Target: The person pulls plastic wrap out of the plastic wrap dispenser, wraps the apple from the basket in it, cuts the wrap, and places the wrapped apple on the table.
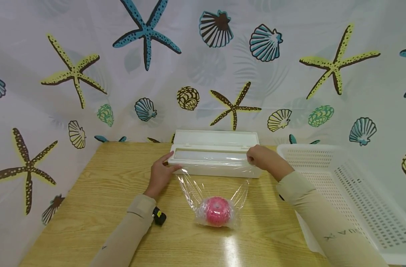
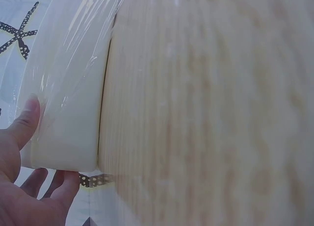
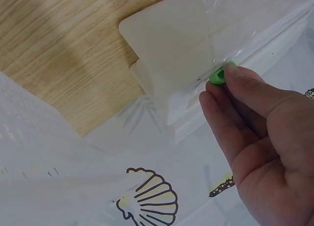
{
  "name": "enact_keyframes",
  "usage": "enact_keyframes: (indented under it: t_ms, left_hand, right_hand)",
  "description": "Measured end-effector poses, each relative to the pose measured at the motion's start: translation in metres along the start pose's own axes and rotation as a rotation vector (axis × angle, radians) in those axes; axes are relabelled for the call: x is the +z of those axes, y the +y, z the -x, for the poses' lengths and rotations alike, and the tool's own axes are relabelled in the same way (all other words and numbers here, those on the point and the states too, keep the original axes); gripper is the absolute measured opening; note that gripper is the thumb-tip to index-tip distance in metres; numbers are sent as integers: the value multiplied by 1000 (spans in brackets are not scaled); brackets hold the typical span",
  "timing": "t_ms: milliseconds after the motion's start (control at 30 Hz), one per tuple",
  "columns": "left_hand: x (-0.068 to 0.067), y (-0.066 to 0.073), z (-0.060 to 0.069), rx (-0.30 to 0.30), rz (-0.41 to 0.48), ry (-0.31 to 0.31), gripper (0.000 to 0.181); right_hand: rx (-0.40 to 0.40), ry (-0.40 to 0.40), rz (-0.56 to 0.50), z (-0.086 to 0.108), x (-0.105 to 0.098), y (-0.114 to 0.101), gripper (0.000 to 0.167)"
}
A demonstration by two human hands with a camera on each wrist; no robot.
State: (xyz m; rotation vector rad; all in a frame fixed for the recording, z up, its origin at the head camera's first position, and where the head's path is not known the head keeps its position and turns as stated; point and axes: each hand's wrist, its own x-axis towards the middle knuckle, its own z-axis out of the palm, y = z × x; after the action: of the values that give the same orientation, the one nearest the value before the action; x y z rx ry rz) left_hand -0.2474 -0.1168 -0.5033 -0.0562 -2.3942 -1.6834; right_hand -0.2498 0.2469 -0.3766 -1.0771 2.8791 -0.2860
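Observation:
A white cling film dispenser stands at the table's far edge, its lid raised and a roll of film inside. My left hand grips its left end, with the thumb against the front in the left wrist view. Near the right end, my right hand pinches a small green slide cutter between thumb and fingertips. Clear cling film runs from the dispenser down to a round pink object, which lies wrapped in it on the table. What the pink object is, I cannot tell.
A white perforated plastic basket sits on the right, beside and partly under my right forearm. The wooden table ends at a white curtain printed with starfish and shells. A small black device is at my left wrist.

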Motion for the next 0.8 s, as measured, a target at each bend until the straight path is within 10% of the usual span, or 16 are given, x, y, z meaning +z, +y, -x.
enact_keyframes:
  t_ms: [800]
  left_hand:
    - [-1, 1, 1, 23, 5, -8, 69]
  right_hand:
    - [152, -4, 143, -1, 2, -5, 35]
